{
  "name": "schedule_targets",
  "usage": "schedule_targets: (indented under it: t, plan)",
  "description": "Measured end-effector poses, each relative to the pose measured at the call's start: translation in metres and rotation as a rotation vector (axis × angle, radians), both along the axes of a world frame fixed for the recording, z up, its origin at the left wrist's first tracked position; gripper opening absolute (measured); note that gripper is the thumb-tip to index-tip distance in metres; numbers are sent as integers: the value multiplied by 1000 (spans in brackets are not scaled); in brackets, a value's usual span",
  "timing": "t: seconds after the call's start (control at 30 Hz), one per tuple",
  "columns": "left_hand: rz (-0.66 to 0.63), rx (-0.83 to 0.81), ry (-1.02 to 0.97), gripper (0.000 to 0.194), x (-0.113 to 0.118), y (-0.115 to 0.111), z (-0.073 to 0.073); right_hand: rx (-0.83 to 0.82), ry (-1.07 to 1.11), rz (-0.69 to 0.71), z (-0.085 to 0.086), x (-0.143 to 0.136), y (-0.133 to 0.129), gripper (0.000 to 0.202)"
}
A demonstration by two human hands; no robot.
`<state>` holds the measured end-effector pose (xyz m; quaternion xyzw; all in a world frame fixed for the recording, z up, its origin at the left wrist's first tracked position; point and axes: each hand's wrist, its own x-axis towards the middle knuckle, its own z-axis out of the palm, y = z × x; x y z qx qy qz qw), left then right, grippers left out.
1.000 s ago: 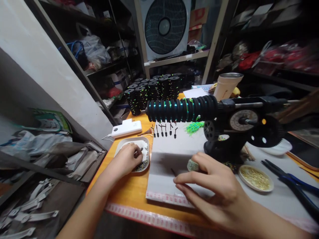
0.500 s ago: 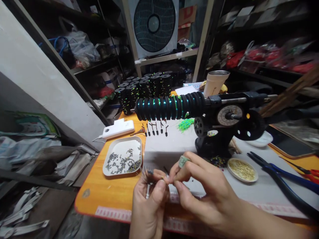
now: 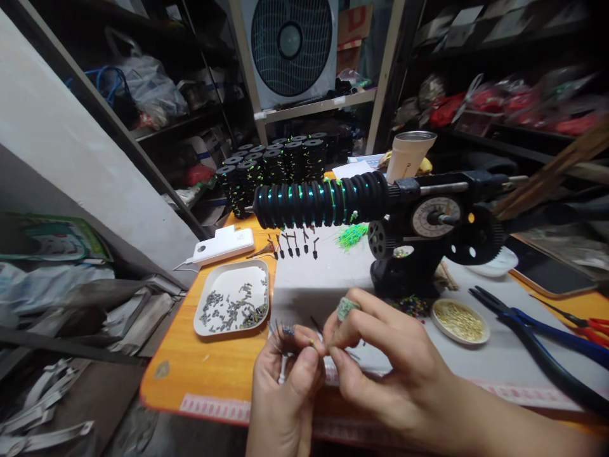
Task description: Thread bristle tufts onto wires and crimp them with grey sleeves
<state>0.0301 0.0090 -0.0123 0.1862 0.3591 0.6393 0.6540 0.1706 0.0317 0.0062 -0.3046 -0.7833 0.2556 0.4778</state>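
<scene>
My left hand (image 3: 290,374) is closed, its thumb and index finger pinching a tiny yellowish piece; thin wires stick out from its other fingers. Fingertips touching it, my right hand (image 3: 390,362) is closed in a pinch on something too small to make out. A green wrap (image 3: 347,308) circles one right finger. Beyond the hands stands a black winding machine (image 3: 406,273) with a ridged black roller (image 3: 321,202) wound with shiny blue and green strands. A white tray (image 3: 202,322) of small dark pieces lies left of my hands.
Right of the hands are a dish of gold bits (image 3: 460,321), dark blue pliers (image 3: 528,336) and red-handled pliers (image 3: 594,330). Behind are black spools (image 3: 280,158), a cup (image 3: 410,155) and a white power bank (image 3: 223,246). Green strands (image 3: 352,235) lie under the roller.
The view has shifted slightly. Both hands stay together at nearly the same place, and a little more of the yellowish piece shows at the left fingertips.
</scene>
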Motion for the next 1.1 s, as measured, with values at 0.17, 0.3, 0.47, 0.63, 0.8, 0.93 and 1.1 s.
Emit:
schedule_targets:
  t: [0.17,0.3,0.47,0.63,0.8,0.93,1.1]
  plan:
    - [28,-1,22,24,1,0,0,-13,4,9,1,0,0,14]
    - [118,14,144,26,1,-1,-2,26,-4,5,2,1,2,12]
    - [179,93,315,28,-2,-1,-1,-10,-7,26,5,3,6,14]
    - [167,144,312,24,-3,2,-8,-135,48,21,10,1,7,12]
    - [168,329,210,18,2,4,-9,-132,9,50,11,2,6,10]
    - [55,325,140,19,-5,1,-3,161,-177,83,9,5,11,16]
    - [-66,58,463,31,-33,-3,-1,736,-355,-9,19,9,16,30]
